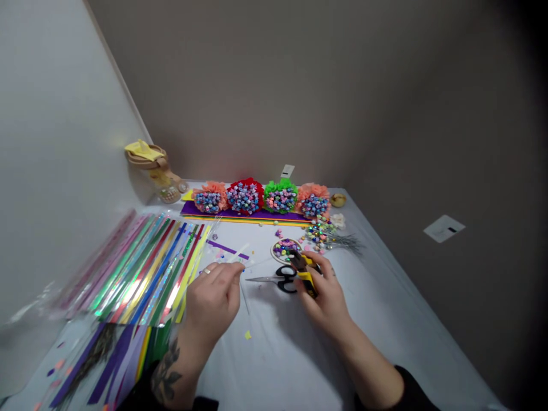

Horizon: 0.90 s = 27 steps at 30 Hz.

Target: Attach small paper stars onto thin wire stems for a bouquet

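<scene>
My left hand [214, 294] is closed in a pinch, and a thin wire [260, 263] runs from its fingertips towards the right. In my right hand [327, 297] are pliers [307, 278] with yellow and black handles, their jaws pointing up and left near the wire. I cannot make out whether the jaws grip it. Scissors with black handles [286, 279] lie on the table between my hands, blades to the left. Just beyond the pliers sits a small round bowl [272, 251] of colourful little paper stars, partly hidden by the jaws.
Several crepe-paper flowers [245, 196] filled with stars line the back on purple strips [188, 209]. Shiny coloured strips [141, 268] in plastic cover the left side. A bundle of thin wires [349, 244] lies at right beside loose stars and beads [319, 231]. A tan basket [148, 160] stands back left.
</scene>
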{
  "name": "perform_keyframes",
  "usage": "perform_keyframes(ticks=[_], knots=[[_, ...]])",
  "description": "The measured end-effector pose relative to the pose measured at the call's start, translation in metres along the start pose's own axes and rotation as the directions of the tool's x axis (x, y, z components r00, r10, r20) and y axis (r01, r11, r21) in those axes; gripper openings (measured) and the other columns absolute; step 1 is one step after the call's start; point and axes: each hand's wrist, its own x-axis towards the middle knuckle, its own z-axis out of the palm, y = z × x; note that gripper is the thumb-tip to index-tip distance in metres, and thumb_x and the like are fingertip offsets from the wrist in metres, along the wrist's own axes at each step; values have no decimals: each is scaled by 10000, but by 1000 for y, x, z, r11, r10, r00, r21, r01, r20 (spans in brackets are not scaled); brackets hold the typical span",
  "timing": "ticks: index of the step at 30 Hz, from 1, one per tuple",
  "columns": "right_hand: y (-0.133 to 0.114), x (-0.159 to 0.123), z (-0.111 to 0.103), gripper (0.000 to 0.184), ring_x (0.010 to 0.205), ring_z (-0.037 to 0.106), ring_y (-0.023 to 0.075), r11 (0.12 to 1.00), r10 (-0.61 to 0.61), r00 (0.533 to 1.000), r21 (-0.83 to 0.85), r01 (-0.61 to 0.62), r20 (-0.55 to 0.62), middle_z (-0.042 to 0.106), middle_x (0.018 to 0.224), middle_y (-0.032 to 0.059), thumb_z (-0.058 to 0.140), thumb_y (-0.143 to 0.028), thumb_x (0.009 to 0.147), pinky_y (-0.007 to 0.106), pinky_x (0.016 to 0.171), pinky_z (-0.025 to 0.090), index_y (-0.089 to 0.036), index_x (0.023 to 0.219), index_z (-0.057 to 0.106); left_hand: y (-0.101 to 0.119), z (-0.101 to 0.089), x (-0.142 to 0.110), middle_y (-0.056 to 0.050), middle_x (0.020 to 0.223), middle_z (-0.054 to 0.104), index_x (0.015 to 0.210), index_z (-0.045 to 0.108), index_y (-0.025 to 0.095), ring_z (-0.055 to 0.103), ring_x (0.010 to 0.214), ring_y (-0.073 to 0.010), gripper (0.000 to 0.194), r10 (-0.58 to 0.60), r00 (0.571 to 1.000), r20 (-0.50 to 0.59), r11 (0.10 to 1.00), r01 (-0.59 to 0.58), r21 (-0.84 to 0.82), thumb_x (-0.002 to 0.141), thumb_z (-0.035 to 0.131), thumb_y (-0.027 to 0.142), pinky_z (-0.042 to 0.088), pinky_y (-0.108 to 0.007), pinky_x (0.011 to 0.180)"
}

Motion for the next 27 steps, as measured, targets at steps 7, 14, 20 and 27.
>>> perform_keyframes(ticks=[7, 14, 20, 27], knots=[[2, 3, 0, 156, 1105, 460, 301, 984, -74, 995, -166, 61, -68, 476, 1185, 135, 543, -160, 808, 534, 922, 421, -216, 946, 590, 4, -2, 1, -34, 766, 685, 917, 596, 179, 613, 705, -172, 151, -1, 1000, 19, 999, 2, -41, 825, 511, 94, 483, -309, 673], [3, 1, 2, 141, 1111, 467, 298, 987, -64, 994, -155, 49, -93, 485, 1198, 121, 549, -164, 802, 535, 948, 411, -230, 917, 597, 4, -1, 1, -33, 774, 680, 924, 589, 181, 608, 707, -176, 159, 0, 1000, 27, 999, 2, -53, 818, 521, 82, 475, -312, 670], [4, 1, 2, 130, 1070, 488, 292, 987, -62, 995, -154, 49, -82, 509, 1167, 124, 549, -164, 799, 513, 910, 431, -225, 900, 605, 4, -1, 0, -33, 771, 678, 919, 594, 179, 610, 706, -180, 167, 0, 1000, 32, 999, 2, -50, 810, 524, 73, 477, -319, 678], [5, 2, 3, 91, 1052, 485, 284, 989, -76, 994, -130, 65, -80, 508, 1145, 139, 546, -142, 800, 474, 867, 449, -201, 858, 584, 4, -1, -1, -33, 768, 672, 921, 588, 173, 603, 708, -173, 167, 3, 999, 34, 995, 0, -95, 806, 536, 65, 481, -330, 701]])
